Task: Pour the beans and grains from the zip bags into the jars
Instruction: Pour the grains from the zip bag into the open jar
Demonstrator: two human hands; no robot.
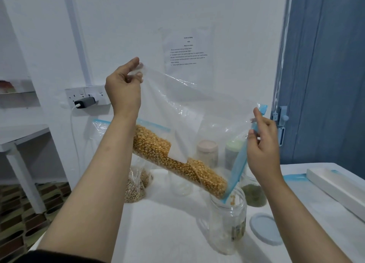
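A large clear zip bag [189, 112] with a blue zip strip hangs tilted over an open clear jar [227, 221]. Yellow corn kernels [177, 164] lie along the bag's lower fold and slide toward its low corner at the jar's mouth; a few kernels fall inside the jar. My left hand [123, 87] pinches the bag's bottom corner, raised high. My right hand [261, 144] pinches the blue zip edge beside the opening.
A small bag of pale beans [135, 187] stands at the left on the white table [167, 233]. A jar with green beans [254, 193] and two lidded jars [207, 152] stand behind. A blue-grey lid [265, 231] lies right of the open jar. A white tray [335, 185] sits far right.
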